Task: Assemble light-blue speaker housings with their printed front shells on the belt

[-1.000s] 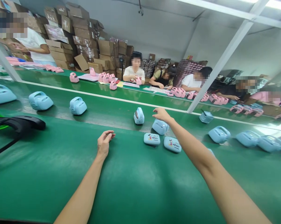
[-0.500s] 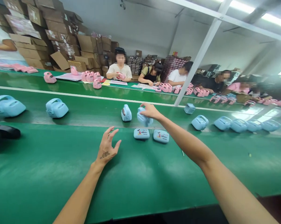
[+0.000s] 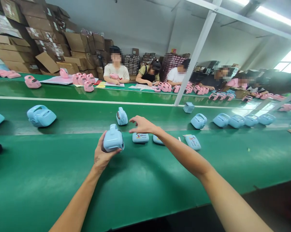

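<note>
A long green bench (image 3: 145, 190) runs across the view, with brown cartons (image 3: 49, 35) piled high at the far left. Across from the camera, a person in a cream shirt (image 3: 122, 71) is behind several pink cases (image 3: 89, 86). The right hand (image 3: 143, 125) hovers over the bench, its fingers parted and loosely bent. The left hand (image 3: 100, 156) grips a light-blue case (image 3: 113, 140), thumb on the near side, holding it up over the bench. A standing blue case (image 3: 122, 116) is just left of the right hand's fingertips. Smallest, 3 flat printed pieces (image 3: 140, 138) lie on the bench, 1 of them partly hidden behind the right forearm.
</note>
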`<move>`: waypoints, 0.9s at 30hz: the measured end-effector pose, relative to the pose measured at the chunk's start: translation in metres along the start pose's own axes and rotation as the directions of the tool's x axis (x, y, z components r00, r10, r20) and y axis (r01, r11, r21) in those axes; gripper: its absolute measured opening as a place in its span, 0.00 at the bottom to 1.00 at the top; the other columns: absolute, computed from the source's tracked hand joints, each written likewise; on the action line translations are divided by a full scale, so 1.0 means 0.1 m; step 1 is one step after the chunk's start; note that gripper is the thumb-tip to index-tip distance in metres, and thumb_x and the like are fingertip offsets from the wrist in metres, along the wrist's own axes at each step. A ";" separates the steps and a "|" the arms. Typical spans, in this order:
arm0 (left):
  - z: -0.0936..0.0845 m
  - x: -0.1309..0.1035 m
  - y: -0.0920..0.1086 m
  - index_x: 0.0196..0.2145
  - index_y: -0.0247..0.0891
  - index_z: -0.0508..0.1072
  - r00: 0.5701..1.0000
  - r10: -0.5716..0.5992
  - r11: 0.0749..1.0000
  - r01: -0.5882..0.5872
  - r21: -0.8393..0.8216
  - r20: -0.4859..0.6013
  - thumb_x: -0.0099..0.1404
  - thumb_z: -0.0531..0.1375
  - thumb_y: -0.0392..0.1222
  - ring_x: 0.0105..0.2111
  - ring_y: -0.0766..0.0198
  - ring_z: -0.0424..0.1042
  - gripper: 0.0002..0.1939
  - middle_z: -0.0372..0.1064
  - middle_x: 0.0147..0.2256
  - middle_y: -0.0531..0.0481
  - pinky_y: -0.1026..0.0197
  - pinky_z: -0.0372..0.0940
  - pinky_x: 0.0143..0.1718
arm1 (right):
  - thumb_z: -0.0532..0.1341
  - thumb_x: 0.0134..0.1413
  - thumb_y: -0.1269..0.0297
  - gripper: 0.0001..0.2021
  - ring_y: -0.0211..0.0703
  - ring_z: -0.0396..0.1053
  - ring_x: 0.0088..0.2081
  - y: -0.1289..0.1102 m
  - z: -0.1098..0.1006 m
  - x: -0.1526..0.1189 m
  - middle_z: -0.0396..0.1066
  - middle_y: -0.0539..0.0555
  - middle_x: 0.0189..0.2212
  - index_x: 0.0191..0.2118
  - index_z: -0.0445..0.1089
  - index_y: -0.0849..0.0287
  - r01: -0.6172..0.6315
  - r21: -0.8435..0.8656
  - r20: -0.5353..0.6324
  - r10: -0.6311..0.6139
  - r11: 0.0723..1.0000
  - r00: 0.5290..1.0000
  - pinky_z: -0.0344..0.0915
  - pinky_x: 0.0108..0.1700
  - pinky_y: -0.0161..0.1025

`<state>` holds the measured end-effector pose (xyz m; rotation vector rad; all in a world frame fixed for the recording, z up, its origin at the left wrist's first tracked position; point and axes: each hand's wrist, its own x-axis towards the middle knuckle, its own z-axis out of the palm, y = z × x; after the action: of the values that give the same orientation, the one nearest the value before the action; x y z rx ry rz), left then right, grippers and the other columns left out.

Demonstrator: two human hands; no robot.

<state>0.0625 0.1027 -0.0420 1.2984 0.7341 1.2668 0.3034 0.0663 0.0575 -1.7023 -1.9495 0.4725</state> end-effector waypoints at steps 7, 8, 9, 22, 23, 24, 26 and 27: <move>-0.10 0.10 0.13 0.46 0.41 0.76 0.921 -0.389 0.753 0.303 -0.584 -0.024 0.48 0.74 0.56 0.35 0.55 0.79 0.30 0.80 0.40 0.48 0.55 0.77 0.31 | 0.78 0.40 0.54 0.35 0.57 0.68 0.52 0.41 0.32 -0.26 0.68 0.64 0.52 0.52 0.68 0.64 0.033 -0.626 0.170 0.095 0.779 0.981 0.68 0.51 0.46; -0.11 0.09 0.15 0.46 0.40 0.76 0.912 -0.409 0.725 0.312 -0.614 -0.019 0.52 0.72 0.57 0.35 0.54 0.79 0.28 0.79 0.40 0.47 0.53 0.77 0.31 | 0.78 0.41 0.53 0.35 0.56 0.68 0.52 0.41 0.34 -0.26 0.68 0.64 0.51 0.52 0.68 0.64 0.040 -0.633 0.166 0.085 0.773 0.982 0.68 0.51 0.45; -0.11 0.09 0.17 0.46 0.39 0.76 0.904 -0.428 0.701 0.326 -0.634 -0.010 0.56 0.70 0.59 0.35 0.53 0.79 0.26 0.79 0.40 0.46 0.52 0.77 0.31 | 0.78 0.41 0.53 0.34 0.56 0.68 0.52 0.41 0.35 -0.26 0.68 0.64 0.51 0.52 0.68 0.64 0.043 -0.635 0.164 0.080 0.771 0.983 0.68 0.51 0.45; -0.02 0.04 0.20 0.47 0.38 0.77 0.858 -0.510 0.618 0.326 -0.715 -0.050 0.65 0.65 0.37 0.39 0.59 0.80 0.12 0.81 0.41 0.47 0.55 0.77 0.44 | 0.76 0.39 0.51 0.28 0.54 0.71 0.45 0.44 0.24 -0.16 0.73 0.61 0.43 0.43 0.68 0.62 -0.187 -0.365 0.109 0.242 0.912 0.964 0.65 0.43 0.42; -0.02 0.04 0.20 0.47 0.37 0.77 0.849 -0.526 0.620 0.336 -0.709 -0.058 0.65 0.64 0.35 0.38 0.60 0.80 0.12 0.81 0.40 0.47 0.57 0.77 0.43 | 0.75 0.40 0.49 0.27 0.52 0.71 0.43 0.42 0.23 -0.15 0.73 0.59 0.40 0.41 0.68 0.60 -0.268 -0.210 0.105 0.294 0.940 0.950 0.65 0.41 0.40; -0.01 0.04 0.19 0.46 0.36 0.77 0.840 -0.539 0.626 0.349 -0.697 -0.064 0.64 0.65 0.34 0.37 0.61 0.80 0.11 0.80 0.39 0.47 0.58 0.77 0.43 | 0.74 0.40 0.48 0.26 0.49 0.70 0.40 0.40 0.24 -0.13 0.72 0.56 0.37 0.39 0.68 0.59 -0.332 -0.017 0.128 0.332 0.943 0.935 0.64 0.39 0.39; 0.00 0.03 0.18 0.45 0.36 0.77 0.835 -0.546 0.652 0.373 -0.660 -0.068 0.63 0.66 0.33 0.35 0.63 0.79 0.12 0.80 0.38 0.47 0.61 0.76 0.40 | 0.73 0.40 0.45 0.25 0.43 0.68 0.35 0.30 0.30 -0.09 0.70 0.52 0.32 0.35 0.67 0.58 -0.382 0.389 0.225 0.315 0.838 0.922 0.64 0.36 0.38; 0.01 0.03 0.17 0.45 0.37 0.77 0.844 -0.533 0.671 0.378 -0.639 -0.061 0.61 0.68 0.34 0.34 0.63 0.79 0.13 0.80 0.39 0.48 0.61 0.76 0.39 | 0.72 0.39 0.43 0.26 0.41 0.68 0.33 0.24 0.36 -0.07 0.68 0.50 0.31 0.34 0.66 0.58 -0.373 0.564 0.264 0.267 0.737 0.927 0.64 0.35 0.37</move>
<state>0.0592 0.1020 -0.0246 0.3822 0.6865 1.1083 0.3030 0.0654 0.0136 -1.5837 -1.3581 1.2610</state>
